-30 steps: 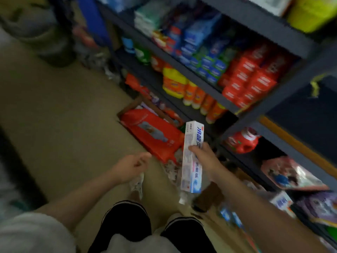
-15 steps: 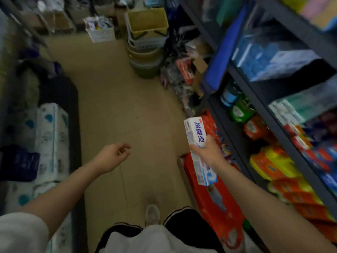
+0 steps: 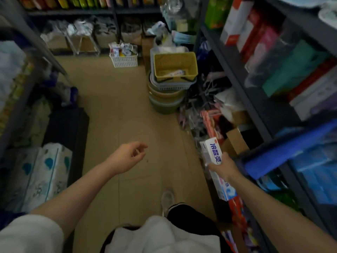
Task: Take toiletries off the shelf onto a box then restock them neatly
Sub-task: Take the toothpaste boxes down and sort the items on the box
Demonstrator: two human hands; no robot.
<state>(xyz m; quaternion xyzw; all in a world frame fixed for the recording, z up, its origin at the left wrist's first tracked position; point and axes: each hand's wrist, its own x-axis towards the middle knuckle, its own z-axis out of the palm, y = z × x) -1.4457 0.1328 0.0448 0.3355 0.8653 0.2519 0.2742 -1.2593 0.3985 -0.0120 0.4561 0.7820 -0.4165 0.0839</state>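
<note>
Fingers of the right hand curl round a long white cardboard toothpaste box with blue lettering, held tilted in the air beside the dark metal shelf; the left hand hangs over the tan floor, loosely curled, holding nothing; a yellow plastic basket sits on stacked tubs well ahead.

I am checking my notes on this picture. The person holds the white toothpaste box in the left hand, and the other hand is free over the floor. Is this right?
Not quite: the head view shows the white toothpaste box held in the right hand, near the shelves. It is the left hand that is free over the floor, with loosely curled fingers.
</note>
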